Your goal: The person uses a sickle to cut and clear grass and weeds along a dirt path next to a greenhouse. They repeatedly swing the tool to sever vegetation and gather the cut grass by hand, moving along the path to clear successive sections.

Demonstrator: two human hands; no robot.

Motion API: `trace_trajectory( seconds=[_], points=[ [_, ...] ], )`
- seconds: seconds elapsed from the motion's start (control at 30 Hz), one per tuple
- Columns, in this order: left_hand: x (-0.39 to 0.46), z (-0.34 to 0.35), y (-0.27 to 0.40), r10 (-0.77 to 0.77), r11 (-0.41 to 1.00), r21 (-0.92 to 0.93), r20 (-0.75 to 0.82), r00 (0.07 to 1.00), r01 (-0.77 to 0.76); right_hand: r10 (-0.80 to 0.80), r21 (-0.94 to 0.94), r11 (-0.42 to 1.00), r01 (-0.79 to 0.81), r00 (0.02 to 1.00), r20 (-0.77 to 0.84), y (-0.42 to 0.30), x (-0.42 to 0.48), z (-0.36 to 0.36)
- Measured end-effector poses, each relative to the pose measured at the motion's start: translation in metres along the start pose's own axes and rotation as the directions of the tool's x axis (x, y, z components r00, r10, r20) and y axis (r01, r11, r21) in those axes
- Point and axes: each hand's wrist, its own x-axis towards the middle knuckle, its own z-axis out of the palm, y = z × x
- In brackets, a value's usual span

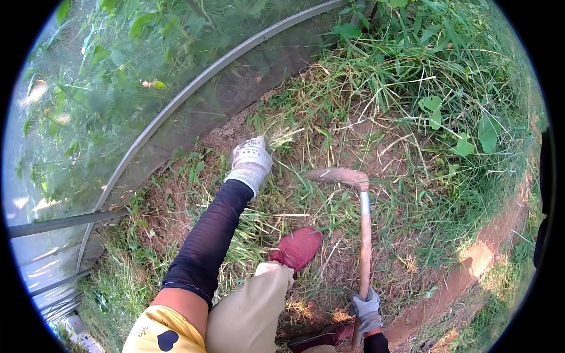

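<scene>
My left hand [250, 159], in a pale knitted glove, is closed in a fist over a tuft of grass [284, 139]. Pale stalks stick out past its far right side, and the fingers are mostly hidden. My right hand [367, 307], also gloved, grips the wooden handle of a sickle [365, 247] near its lower end. A metal collar joins the handle to a curved, soil-dulled blade [337, 175]. That blade points left, low over cut grass and bare soil, to the right of my left hand and apart from it.
Netting or film [132, 75] with a curved metal rail [194, 84] borders the left side, plants behind it. Taller grass [441, 66] stands at the upper right. Cut grass [247, 234] lies beside my red shoe [300, 248]. A bare soil strip [441, 291] runs along the right.
</scene>
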Motion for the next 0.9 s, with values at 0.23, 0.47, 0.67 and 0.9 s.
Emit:
trace_trajectory(
  seconds=[0.23,0.47,0.67,0.9],
  points=[
    [-0.048,0.072,0.003,0.489,0.819,0.209,0.232,0.841,-0.535,0.021,0.273,0.962,-0.024,1.0,0.016,-0.031,0.008,0.015],
    [-0.058,0.068,-0.031,0.424,0.883,0.232,-0.026,0.905,-0.408,-0.095,-0.082,0.992,0.094,0.995,-0.013,-0.056,0.017,0.055],
    [-0.009,0.025,-0.047,-0.183,0.983,-0.035,-0.114,0.976,0.181,-0.165,-0.028,0.986,0.164,0.986,-0.036,-0.094,0.032,0.104],
    [-0.019,0.012,-0.057,-0.097,0.989,-0.111,-0.038,0.995,0.093,-0.18,0.099,0.981,0.168,0.974,0.134,-0.112,0.053,0.115]
  ],
)
